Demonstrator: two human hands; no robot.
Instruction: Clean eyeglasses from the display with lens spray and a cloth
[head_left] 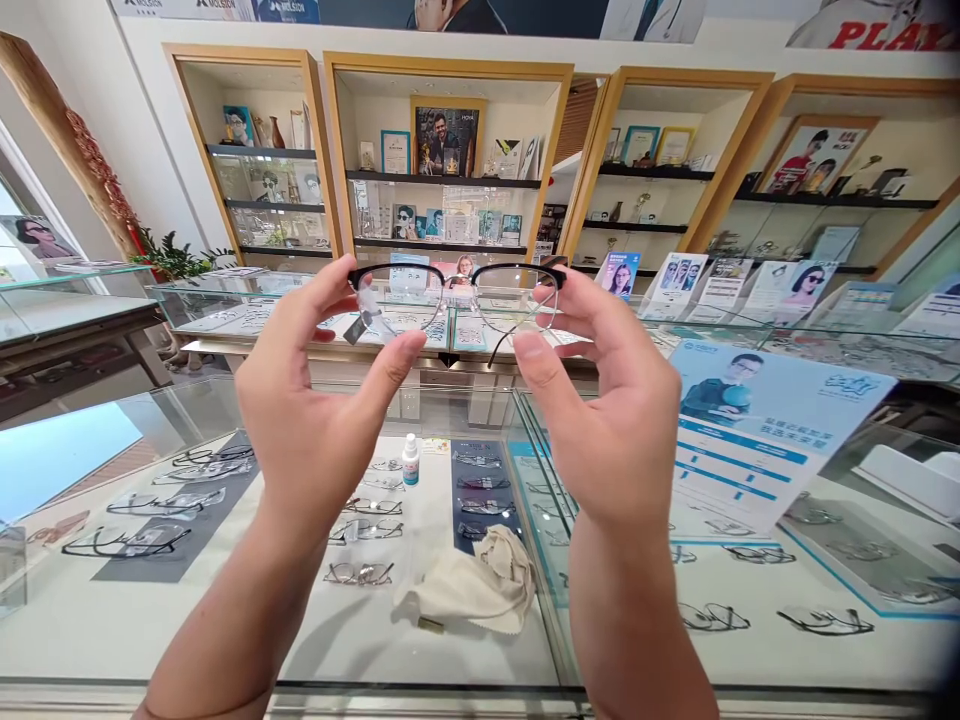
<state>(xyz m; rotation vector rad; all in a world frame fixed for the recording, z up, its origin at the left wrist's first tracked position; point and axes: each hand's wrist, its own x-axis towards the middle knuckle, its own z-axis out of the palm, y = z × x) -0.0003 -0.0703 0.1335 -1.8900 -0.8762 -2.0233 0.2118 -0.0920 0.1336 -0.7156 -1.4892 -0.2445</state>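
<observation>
A pair of eyeglasses with black upper rims and clear lenses is held up level in front of me, above the glass counter. My left hand grips its left end at the hinge, thumb apart below the lens. My right hand grips the right end the same way, with its thumb under the right lens. A small tag hangs by the left lens, and a dark temple tip shows below the right lens. On the counter below lie a crumpled cream cloth and a small white spray bottle.
Rows of eyeglasses lie inside the glass display counter. A blue and white printed sign stands at the right. Further back are another glass counter and wood-framed shelves with pictures. A green plant stands at the left.
</observation>
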